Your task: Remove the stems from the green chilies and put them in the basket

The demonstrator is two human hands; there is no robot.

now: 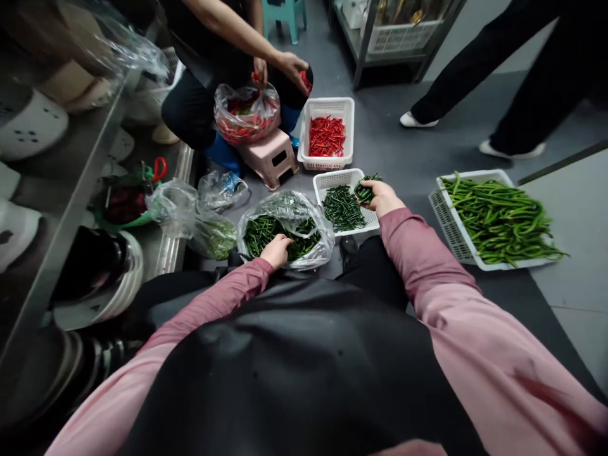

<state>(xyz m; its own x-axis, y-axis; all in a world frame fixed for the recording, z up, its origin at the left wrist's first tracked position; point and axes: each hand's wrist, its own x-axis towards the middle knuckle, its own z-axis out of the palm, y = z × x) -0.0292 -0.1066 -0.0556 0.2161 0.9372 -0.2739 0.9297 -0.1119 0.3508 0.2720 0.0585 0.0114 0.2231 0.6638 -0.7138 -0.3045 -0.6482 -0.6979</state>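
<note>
My right hand (382,197) is closed around a bunch of green chilies (365,189), held over the right side of a small white basket (319,183). More dark green chilies (342,208) lie inside that basket. To the left, my left hand (276,251) reaches into a clear plastic bag (325,248) full of green chilies (259,233). Its fingers are pinched together against the chilies at the bag's near side; what sits between them is too small to make out.
Across from me, a person's hands (291,66) hold red chilies above a bag (247,120) on a pink stool (270,155). A basket of red chilies (327,136) stands ahead; a basket of long green peppers (498,218) stands right. Metal shelving (95,145) lines the left. Another person's legs (475,69) are at upper right.
</note>
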